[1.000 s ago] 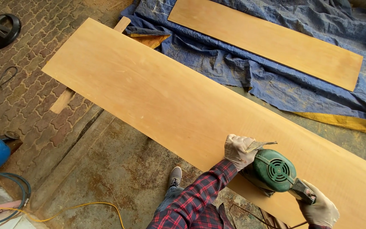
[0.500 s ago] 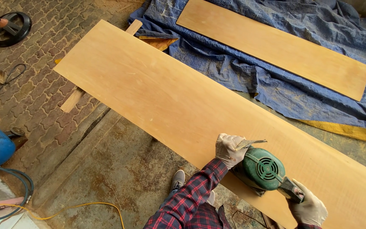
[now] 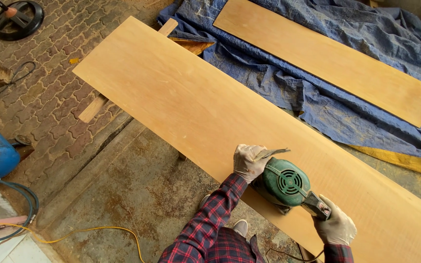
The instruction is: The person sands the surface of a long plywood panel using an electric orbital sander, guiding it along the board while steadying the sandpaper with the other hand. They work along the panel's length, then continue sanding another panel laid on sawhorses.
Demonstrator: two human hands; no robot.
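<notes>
Sanding step, I judge: my right hand (image 3: 336, 225) grips the sander's (image 3: 284, 184) rear handle, left hand (image 3: 249, 161) clamps its front, lower right, on the board's (image 3: 181, 102) near edge. Next needs steady flat pressure. Second board (image 3: 327, 58) upper right on tarp (image 3: 278, 92).

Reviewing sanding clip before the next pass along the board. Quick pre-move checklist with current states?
1. Both hands on sander: ok. Left hand grips the front, right hand the rear handle.
2. Gloves on: ok, both hands.
3. Sander flat on board: cannot tell; the base is hidden under the body.
4. Path ahead on the board: ok, nothing lies on it.
5. Board support: cannot tell; only wood strips show at the far end and left edge.
6. Sander cord: cannot tell; only a short dark piece shows near the bottom edge.
</notes>
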